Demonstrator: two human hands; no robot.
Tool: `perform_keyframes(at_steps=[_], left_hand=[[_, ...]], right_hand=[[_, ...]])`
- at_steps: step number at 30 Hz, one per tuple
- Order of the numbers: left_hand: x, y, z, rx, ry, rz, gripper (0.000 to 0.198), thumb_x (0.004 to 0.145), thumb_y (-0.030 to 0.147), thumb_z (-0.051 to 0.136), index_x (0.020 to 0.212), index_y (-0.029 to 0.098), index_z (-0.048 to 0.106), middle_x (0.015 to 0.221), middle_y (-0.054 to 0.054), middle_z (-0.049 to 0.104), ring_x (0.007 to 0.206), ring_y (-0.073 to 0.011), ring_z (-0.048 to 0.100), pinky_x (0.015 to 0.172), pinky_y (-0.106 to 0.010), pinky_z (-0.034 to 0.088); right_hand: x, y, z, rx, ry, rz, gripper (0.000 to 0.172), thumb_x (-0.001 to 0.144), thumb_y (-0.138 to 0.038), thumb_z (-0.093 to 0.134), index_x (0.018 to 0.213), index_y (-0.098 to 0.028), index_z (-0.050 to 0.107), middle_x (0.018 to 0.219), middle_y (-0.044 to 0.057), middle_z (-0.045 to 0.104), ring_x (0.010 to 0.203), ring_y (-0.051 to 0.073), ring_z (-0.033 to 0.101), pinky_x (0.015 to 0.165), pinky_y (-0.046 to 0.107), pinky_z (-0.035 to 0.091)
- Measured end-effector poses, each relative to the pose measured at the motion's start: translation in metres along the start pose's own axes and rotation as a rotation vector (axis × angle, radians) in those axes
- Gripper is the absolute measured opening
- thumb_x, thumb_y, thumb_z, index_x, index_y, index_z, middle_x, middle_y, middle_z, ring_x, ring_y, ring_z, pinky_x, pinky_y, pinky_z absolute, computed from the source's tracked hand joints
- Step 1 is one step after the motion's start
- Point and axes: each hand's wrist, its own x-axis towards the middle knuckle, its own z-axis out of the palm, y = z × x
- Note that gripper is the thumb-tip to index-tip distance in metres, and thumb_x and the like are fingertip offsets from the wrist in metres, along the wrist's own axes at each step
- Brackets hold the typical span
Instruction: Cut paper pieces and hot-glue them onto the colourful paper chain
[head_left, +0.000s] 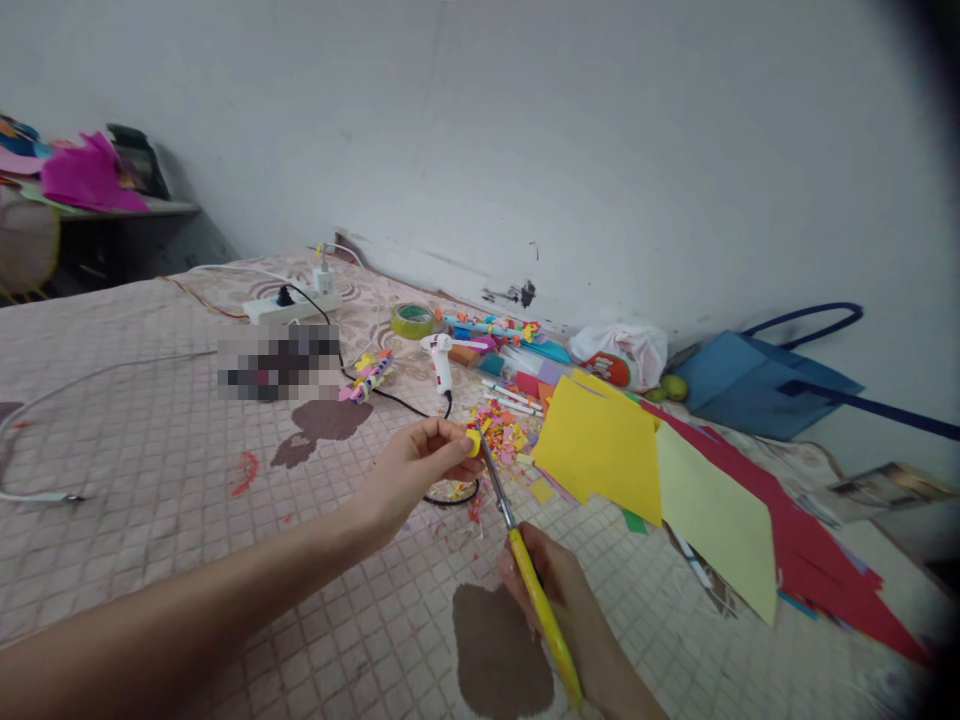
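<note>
Between the thumb and fingers of my left hand [427, 460] is a small yellow paper piece [473, 443]. My right hand [559, 580] is wrapped round the yellow handle of a pair of scissors [529, 575]. The metal blades reach up to the yellow piece, close to my left fingertips; whether they touch it I cannot tell. Just beyond my hands lies a heap of small colored paper scraps [506, 432]. A white glue gun [440, 362] stands behind them, its black cord running down behind my left hand.
Yellow sheets [600, 440], a pale green sheet [716, 510] and red sheets [810, 540] lie at the right. Farther back are a blue bag [765, 385], a white plastic bag [622, 350] and a tape roll [412, 320]. A power strip [292, 303] with cords sits back left.
</note>
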Motion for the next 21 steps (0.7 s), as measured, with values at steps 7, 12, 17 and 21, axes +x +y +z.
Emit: perform_keyframes(at_steps=[7, 12, 17, 21], left_hand=[[0.0001, -0.0008, -0.0008, -0.008, 0.008, 0.010, 0.018, 0.076, 0.030, 0.067, 0.078, 0.014, 0.059, 0.073, -0.001, 0.068, 0.067, -0.0103, 0.063, 0.069, -0.023, 0.050], [0.0011, -0.0020, -0.0019, -0.015, 0.012, 0.016, 0.019, 0.077, 0.030, 0.067, 0.079, 0.013, 0.059, 0.073, -0.002, 0.068, 0.068, -0.0104, 0.063, 0.069, -0.022, 0.050], [0.0027, -0.0025, -0.0026, -0.038, 0.024, 0.027, 0.019, 0.077, 0.030, 0.067, 0.079, 0.014, 0.059, 0.074, -0.002, 0.068, 0.068, -0.0103, 0.063, 0.070, -0.024, 0.051], [0.0031, -0.0016, -0.0028, -0.043, 0.035, 0.018, 0.017, 0.076, 0.028, 0.068, 0.078, 0.014, 0.058, 0.072, -0.001, 0.068, 0.066, -0.0096, 0.063, 0.068, -0.022, 0.051]], right_hand=[[0.0035, 0.0050, 0.0002, -0.017, -0.021, 0.042, 0.036, 0.075, -0.052, 0.052, 0.059, -0.022, 0.039, 0.048, -0.007, 0.035, 0.041, 0.008, 0.030, 0.039, 0.020, 0.023], [0.0021, 0.0029, 0.0004, -0.008, -0.041, 0.034, 0.036, 0.076, -0.053, 0.050, 0.061, -0.022, 0.039, 0.049, -0.007, 0.036, 0.042, 0.008, 0.030, 0.040, 0.020, 0.024], [-0.0001, 0.0008, -0.0002, -0.020, -0.029, 0.014, 0.034, 0.076, -0.051, 0.050, 0.062, -0.021, 0.041, 0.049, -0.006, 0.038, 0.043, 0.008, 0.031, 0.041, 0.021, 0.024], [-0.0002, 0.0012, 0.0000, -0.024, -0.036, 0.017, 0.033, 0.076, -0.050, 0.050, 0.062, -0.021, 0.041, 0.049, -0.006, 0.036, 0.043, 0.008, 0.031, 0.040, 0.020, 0.024]])
